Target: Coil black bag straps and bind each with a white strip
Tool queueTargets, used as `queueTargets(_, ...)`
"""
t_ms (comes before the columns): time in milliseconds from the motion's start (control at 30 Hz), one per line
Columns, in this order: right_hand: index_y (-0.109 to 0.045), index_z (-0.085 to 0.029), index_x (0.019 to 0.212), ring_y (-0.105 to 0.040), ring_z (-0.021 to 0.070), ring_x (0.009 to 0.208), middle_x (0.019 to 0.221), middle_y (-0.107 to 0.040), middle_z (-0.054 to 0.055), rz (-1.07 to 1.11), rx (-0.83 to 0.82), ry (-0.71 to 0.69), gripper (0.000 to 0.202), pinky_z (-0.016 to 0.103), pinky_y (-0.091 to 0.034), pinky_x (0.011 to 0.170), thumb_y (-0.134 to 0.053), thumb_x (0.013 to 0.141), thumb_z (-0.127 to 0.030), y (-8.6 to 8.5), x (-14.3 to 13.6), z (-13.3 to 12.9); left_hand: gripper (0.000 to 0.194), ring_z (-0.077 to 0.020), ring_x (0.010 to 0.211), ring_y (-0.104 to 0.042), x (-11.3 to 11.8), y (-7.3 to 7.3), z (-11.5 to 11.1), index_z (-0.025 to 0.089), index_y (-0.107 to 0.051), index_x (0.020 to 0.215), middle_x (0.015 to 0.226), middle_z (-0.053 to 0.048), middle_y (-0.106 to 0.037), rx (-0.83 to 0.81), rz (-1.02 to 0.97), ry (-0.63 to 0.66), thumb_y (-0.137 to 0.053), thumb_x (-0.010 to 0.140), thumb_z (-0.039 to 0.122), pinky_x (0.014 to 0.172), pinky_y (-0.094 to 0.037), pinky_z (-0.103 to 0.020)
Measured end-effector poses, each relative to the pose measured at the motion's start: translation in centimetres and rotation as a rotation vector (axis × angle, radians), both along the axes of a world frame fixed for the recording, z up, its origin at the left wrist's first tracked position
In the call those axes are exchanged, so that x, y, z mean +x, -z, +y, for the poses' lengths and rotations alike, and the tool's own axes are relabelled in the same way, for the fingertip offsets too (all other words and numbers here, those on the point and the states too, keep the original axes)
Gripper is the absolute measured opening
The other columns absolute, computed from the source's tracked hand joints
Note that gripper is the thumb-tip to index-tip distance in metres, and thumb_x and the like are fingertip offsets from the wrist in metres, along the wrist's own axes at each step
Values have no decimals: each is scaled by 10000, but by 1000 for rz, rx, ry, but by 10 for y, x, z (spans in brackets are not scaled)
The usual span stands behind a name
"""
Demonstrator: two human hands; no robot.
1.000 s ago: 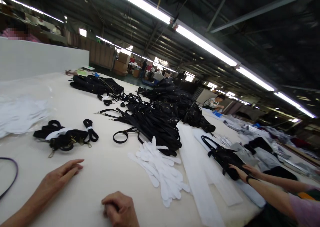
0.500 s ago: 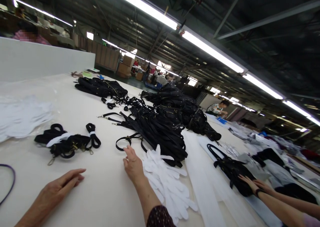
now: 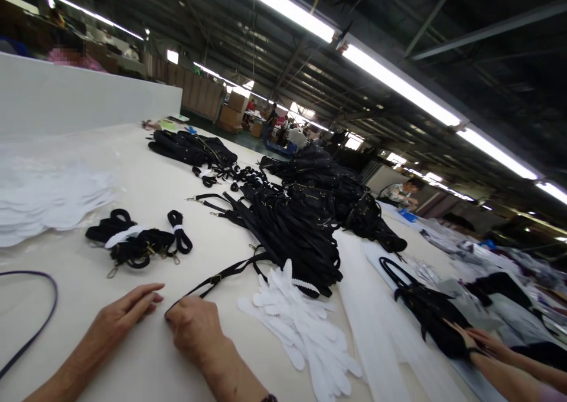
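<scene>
My right hand is closed on the end of a black strap that stretches back to a large heap of black straps. Just left of it, my left hand rests over the white table with its fingers extended and nothing in them. Beyond my left hand lie bundled black straps with metal clasps and a smaller bundle tied with a white strip. White cut strips are piled to the right of my right hand.
Black bags are heaped behind the straps. White sheets lie at left, near a dark cord. At right, another person's hands touch a black bag. A white partition stands at the back left.
My right hand has moved left and toward me, closing on a strap and drawing its end out from the heap. The whole view has shifted slightly.
</scene>
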State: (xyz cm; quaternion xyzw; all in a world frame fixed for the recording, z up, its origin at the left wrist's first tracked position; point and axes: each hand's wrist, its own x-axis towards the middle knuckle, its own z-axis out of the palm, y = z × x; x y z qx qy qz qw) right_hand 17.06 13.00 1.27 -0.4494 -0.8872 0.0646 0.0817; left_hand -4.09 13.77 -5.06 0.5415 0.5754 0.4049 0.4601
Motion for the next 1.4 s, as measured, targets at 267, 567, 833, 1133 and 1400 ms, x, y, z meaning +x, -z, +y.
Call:
queueTargets(267,-607,-268,954,-643,180,780,938,-712,-38,87,48,-82,131,250,-457,577,-600,823,-262,-6,-3,-52,470,-263,1233,-619,14,-20,1,308,-627,1250,1320,-12,-684,124,305,95,-543,873,575,1021,-514,-350)
queueTargets(567,-501,-278,1337,-423,300,1350,1497,-479,57,64,80,305,477,512,-350,1088,-611,873,-256,-32,113,-62,583,-292,1330,-509,99,-37,3,219,-509,1413,1457,-100,-566,392,772,282,-527,885,466,1088,-395,-479)
queueTargets(833,-515,-363,1357,-297,285,1453,1556,-415,6,-43,58,368,369,606,-176,1168,-453,998,-420,-7,174,-46,467,-275,1324,-517,106,-35,27,292,-599,1337,1427,-56,-606,554,957,296,-446,906,200,1063,-368,-485)
queueTargets(1133,-515,-412,1380,-345,288,1433,1512,-481,-41,-4,21,607,389,562,-266,1146,-450,1000,-359,14,214,-5,353,-239,1098,-683,91,-44,16,313,-636,1262,1238,-25,-726,619,849,329,-457,961,353,853,-525,-326)
queueTargets(1400,-488,-357,1421,-358,303,1426,1521,-472,18,-5,-77,533,528,568,-238,1161,-590,912,-456,-11,211,-11,272,-222,905,-692,104,-59,52,274,-728,918,938,-29,-758,645,870,560,-459,940,234,889,-459,-376)
